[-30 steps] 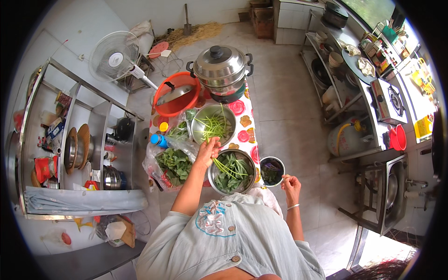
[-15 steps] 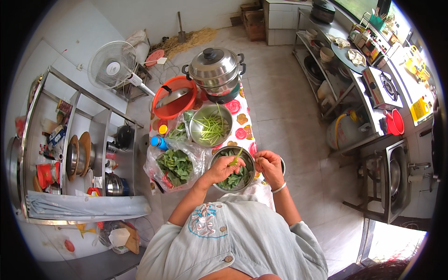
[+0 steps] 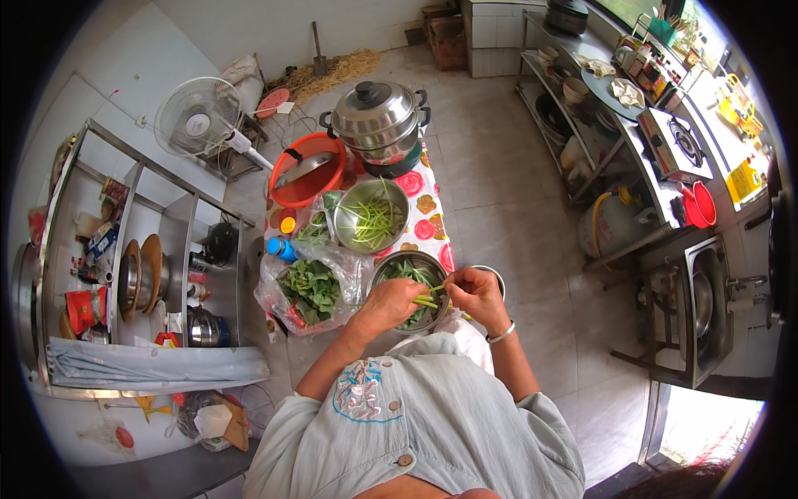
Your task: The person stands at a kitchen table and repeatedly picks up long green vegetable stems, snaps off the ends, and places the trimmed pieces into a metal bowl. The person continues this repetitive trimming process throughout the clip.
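My left hand point(image 3: 392, 303) is closed around a few green vegetable stems point(image 3: 427, 298), which point toward my right hand. With its fingertips, my right hand point(image 3: 478, 294) pinches the end of one stem. Both hands are over a metal bowl point(image 3: 376, 276) holding cut leafy greens point(image 3: 407, 269). Beyond it stands a second metal bowl point(image 3: 341, 234) with long light-green stems point(image 3: 371, 218). To its left, a clear plastic bag point(image 3: 271, 293) holds leafy greens point(image 3: 309, 289). Behind my right hand, a pale round container point(image 3: 499, 281) is partly hidden.
The table's patterned cloth point(image 3: 430, 198) bears a steamer pot point(image 3: 376, 121), an orange basin point(image 3: 312, 193) with a lid inside, and a blue-capped bottle point(image 3: 281, 248). A fan point(image 3: 199, 125) and shelf rack point(image 3: 179, 254) stand left. At right are a gas stove point(image 3: 675, 143) and sink point(image 3: 705, 312).
The stems in my left hand now lie across toward the right, where they pointed up before. My right hand has come onto a stem's end. The view has shifted slightly.
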A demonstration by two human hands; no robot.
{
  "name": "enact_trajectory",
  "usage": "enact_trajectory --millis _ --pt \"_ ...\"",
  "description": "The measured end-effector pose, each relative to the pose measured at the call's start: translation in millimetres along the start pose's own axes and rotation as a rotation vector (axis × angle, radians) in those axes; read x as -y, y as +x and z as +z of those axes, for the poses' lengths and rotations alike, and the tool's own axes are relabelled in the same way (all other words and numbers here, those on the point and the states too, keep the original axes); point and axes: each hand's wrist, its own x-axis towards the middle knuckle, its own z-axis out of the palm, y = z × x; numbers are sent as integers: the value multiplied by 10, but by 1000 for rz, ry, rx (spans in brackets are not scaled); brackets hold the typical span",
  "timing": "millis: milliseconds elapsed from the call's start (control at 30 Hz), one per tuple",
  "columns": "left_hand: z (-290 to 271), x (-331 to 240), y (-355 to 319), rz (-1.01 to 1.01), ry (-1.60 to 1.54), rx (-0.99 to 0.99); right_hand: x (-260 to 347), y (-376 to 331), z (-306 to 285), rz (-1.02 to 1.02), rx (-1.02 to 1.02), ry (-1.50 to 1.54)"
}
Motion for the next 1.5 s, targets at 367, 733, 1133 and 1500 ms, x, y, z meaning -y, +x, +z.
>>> enact_trajectory --millis 367,733,1133,1500 --pt "-14 -48 67 163 -378 -278 -19 -68 -106 138 93 270" --pt "119 -17 94 192 -573 -401 -149 48 78 366 234 798" --pt "121 -120 82 166 -410 -612 -248 110 220 357 127 730" --pt "268 -49 88 -66 -862 -672 -258 129 433 256 13 753"
